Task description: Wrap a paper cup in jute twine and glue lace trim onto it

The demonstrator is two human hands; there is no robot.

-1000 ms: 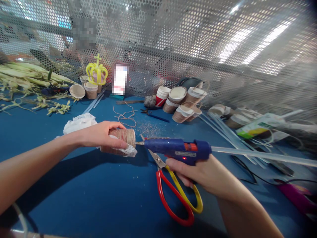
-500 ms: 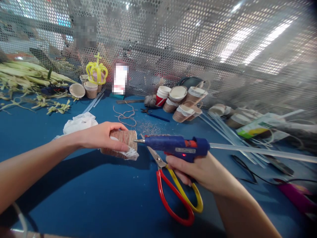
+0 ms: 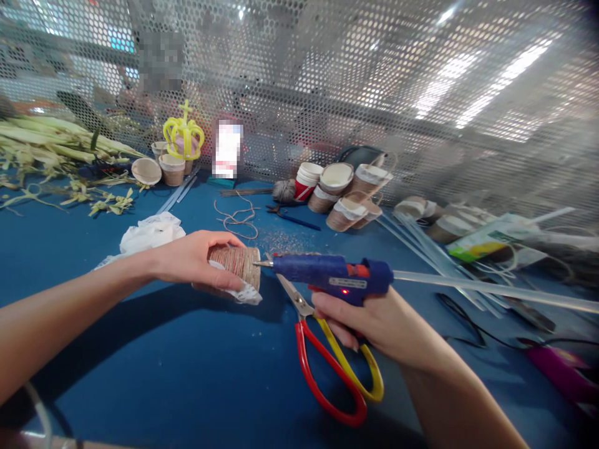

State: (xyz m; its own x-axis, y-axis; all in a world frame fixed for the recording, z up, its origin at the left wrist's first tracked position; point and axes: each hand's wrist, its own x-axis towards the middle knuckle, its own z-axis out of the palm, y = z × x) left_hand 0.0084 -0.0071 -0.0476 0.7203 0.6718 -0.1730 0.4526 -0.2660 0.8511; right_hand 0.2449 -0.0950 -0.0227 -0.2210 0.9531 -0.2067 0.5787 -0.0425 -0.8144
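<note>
My left hand [image 3: 191, 259] is wrapped round a twine-covered cup [image 3: 241, 260] lying on its side, with a strip of white lace [image 3: 246, 293] under my thumb. In my right hand [image 3: 355, 318] is a blue glue gun [image 3: 322, 274], its red light lit and a long clear glue stick [image 3: 468, 288] out of the back. The metal nozzle points left at the cup's rim end; whether it touches cannot be made out. Below the gun, scissors [image 3: 327, 368] with one red and one yellow handle lie on the table, their blades partly hidden.
More twine-wrapped cups [image 3: 344, 212] stand at the back, beside grey yarn [image 3: 283, 191] and pliers [image 3: 294, 217]. White lace fabric [image 3: 152, 234] lies behind my left wrist. Loose glue sticks [image 3: 435, 262] and a black cable [image 3: 463, 324] are at right. A perforated metal screen [image 3: 281, 93] closes the back.
The cup has turned slightly in my left hand, and the lace end hangs a little lower. The glue gun has shifted very slightly left.
</note>
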